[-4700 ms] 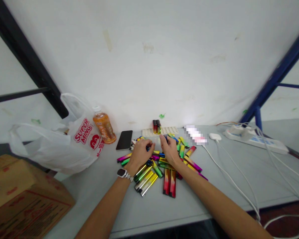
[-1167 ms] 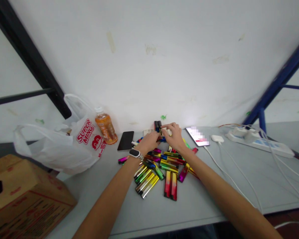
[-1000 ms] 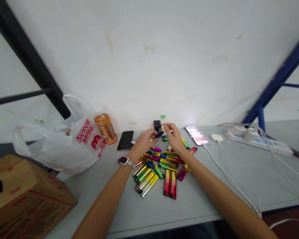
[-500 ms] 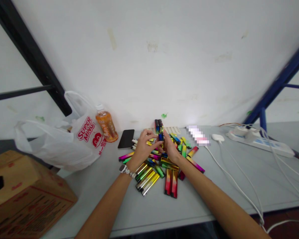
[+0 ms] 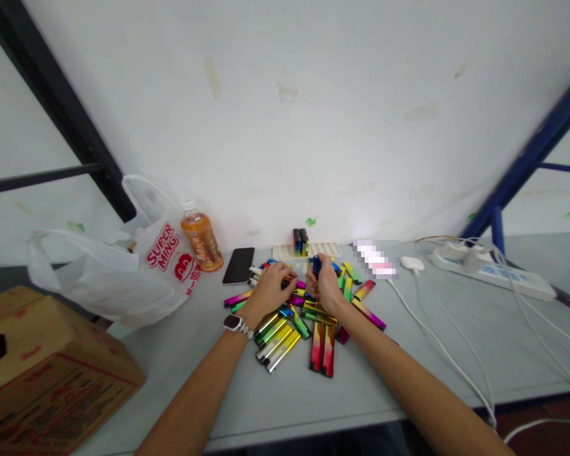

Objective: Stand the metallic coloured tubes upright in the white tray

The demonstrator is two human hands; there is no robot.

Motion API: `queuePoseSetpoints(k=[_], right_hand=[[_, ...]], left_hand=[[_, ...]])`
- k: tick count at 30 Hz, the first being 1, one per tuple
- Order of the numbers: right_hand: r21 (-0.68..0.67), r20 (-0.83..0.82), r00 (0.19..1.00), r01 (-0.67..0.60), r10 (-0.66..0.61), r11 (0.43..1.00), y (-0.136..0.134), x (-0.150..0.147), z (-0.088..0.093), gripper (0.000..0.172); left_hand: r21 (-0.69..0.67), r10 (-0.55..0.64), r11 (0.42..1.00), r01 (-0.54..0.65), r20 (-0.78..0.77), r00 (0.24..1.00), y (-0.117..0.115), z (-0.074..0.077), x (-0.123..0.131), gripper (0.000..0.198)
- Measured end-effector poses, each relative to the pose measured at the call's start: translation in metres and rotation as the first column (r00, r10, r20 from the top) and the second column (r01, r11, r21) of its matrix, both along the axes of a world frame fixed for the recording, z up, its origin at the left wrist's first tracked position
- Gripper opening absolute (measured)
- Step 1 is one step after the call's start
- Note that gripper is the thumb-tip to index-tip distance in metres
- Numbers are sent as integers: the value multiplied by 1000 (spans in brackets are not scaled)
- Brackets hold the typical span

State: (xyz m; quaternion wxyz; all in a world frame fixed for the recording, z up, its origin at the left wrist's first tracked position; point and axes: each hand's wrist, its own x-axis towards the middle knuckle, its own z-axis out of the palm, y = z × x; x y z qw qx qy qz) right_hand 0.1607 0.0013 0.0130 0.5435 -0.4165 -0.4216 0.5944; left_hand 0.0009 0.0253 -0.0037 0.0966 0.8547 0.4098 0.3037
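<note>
On wht rack: upright lighters; R fingers hold blue lighter.

- Flat grey table, bearing:
- shiny multicoloured oblong lighters
- white perforated tray
- black rectangular phone
- orange plastic bottle
- white plastic bag
- white elongated power strip

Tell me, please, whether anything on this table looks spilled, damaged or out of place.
Nothing looks spilled or visibly damaged. The one untidy spot is the loose lighters, lying at mixed angles around the left hand and right hand, some overlapping; they contrast with the neat upright cluster on the white tray by the wall.
</note>
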Motion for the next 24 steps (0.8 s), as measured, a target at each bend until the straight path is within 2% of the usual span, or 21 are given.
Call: queuePoseSetpoints(k=[2, 7, 24], right_hand=[[-31, -45, 999, 27, -28, 999, -1, 0, 0, 67], [-54, -111, 993, -49, 42, 997, -5, 3, 4, 70], [-66, -100, 995, -23, 16, 998, -6, 2, 6, 68]], left_hand=[[5, 14, 1000, -14, -28, 1000, -2, 0, 2, 17], [2, 7, 1000, -7, -35, 999, -6, 3, 5, 17], [-15, 14, 1000, -15, -48, 999, -11, 5, 8, 16]])
